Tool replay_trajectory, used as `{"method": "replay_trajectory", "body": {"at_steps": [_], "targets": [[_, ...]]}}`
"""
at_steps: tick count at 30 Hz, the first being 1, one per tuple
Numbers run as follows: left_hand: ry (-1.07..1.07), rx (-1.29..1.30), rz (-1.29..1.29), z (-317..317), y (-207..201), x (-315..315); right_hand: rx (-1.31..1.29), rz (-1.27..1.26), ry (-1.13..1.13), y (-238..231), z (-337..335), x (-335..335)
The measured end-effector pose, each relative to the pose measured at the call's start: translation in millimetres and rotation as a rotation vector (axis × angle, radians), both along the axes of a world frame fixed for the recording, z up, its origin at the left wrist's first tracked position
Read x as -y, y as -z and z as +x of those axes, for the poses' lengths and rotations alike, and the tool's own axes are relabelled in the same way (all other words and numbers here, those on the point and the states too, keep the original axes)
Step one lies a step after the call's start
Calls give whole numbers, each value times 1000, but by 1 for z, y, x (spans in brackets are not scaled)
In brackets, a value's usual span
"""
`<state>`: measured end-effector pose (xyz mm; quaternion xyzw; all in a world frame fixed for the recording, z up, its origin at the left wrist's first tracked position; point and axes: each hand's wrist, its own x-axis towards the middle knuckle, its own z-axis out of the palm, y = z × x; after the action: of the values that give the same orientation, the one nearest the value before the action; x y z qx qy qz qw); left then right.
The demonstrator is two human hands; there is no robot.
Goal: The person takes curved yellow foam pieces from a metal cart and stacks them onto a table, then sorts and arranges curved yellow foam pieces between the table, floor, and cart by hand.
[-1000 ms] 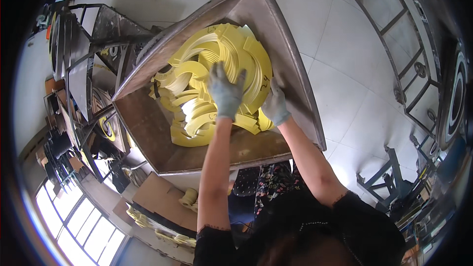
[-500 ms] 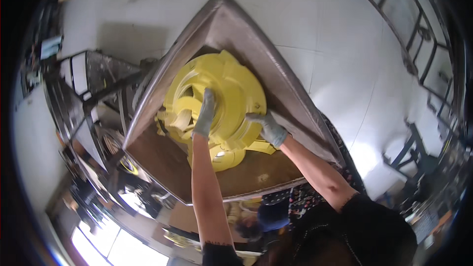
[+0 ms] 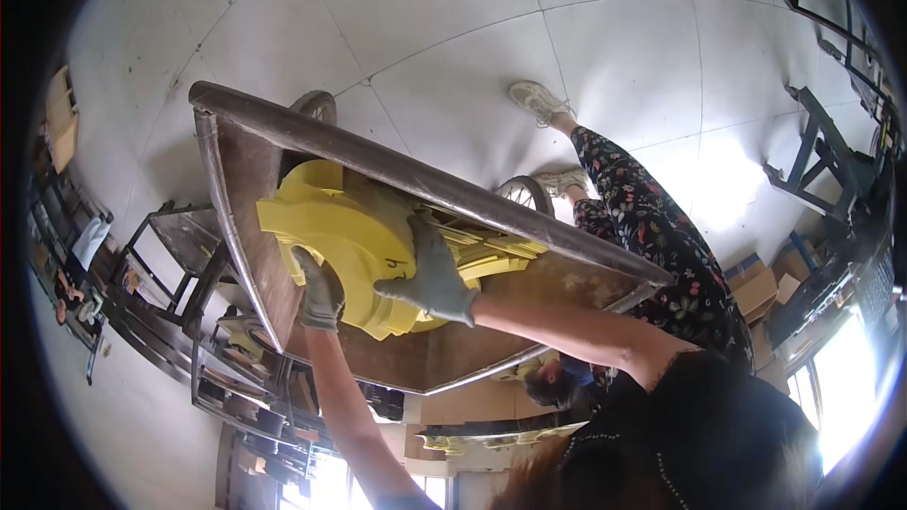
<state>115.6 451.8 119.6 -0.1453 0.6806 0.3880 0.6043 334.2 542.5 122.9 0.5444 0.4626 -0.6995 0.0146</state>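
Note:
A stack of yellow ring-shaped parts (image 3: 364, 246) with thick curved rims lies tilted inside a brown-lined cart (image 3: 425, 194). My left hand (image 3: 319, 295), in a grey glove, has its fingers hooked over the ring's inner edge at the lower left. My right hand (image 3: 435, 274), gloved too, grips the right side of the same piece, its thumb apart and its fingers reaching over the rim. My right fingertips lie partly behind the rim. Beyond that hand, more thin yellow pieces (image 3: 501, 250) are stacked in the cart.
Wheels (image 3: 526, 194) show beneath the cart's far side. My legs in floral trousers (image 3: 642, 198) stand to the right of it. Dark metal frames (image 3: 817, 156) are at the far right, and a metal rack (image 3: 179, 246) is at the left. Cardboard boxes (image 3: 756, 288) sit at the right.
The view has turned, so the cart lies differently across it. The yellow stack has tipped over, and my hands have shifted to its near side and come closer together.

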Motion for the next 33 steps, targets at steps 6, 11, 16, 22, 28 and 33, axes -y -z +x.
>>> {"method": "replay_trajectory", "body": {"at_steps": [6,11,16,22,28,33], "targets": [[53,-45,48,28,15,-13,-308,-250,193,26,9,-22],[-55,-67,109,41,21,-6,-656,-604,281,37,23,-46],[-32,-34,97,52,6,-11,-633,-714,157,46,28,-47],[-201,84,260,83,-15,-18,-641,-593,138,39,36,-26],[-287,117,331,105,-47,-31,-704,-454,230,-1,38,-37],[-502,19,384,131,-72,25,-674,-380,105,-86,49,-56]]}}
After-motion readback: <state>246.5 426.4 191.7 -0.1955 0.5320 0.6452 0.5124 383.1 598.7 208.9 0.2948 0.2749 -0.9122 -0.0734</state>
